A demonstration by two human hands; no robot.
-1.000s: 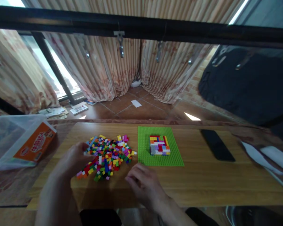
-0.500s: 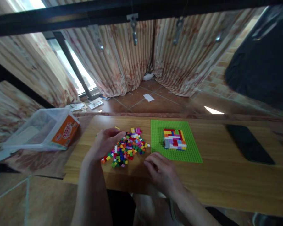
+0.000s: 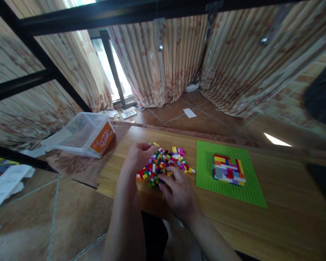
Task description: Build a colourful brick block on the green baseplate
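A heap of small coloured bricks [image 3: 167,162] lies on the wooden table [image 3: 274,221]. My left hand [image 3: 138,156] rests on the heap's left side, fingers curled over the bricks. On the near edge of the heap lies my right hand [image 3: 176,190], fingers bent down onto the bricks. Whether either hand grips a brick is hidden. To the right, a green baseplate [image 3: 206,174] carries a flat block of joined coloured bricks [image 3: 228,169].
A clear plastic tub [image 3: 78,132] with an orange box [image 3: 103,137] inside stands at the table's left end. A dark flat object [image 3: 324,181] lies at the right edge. Curtains, a tiled floor and black metal bars lie beyond.
The view has swung left and tilted. My right hand has moved forward from the bare table onto the near edge of the brick heap. My left hand stays on the heap's left side.
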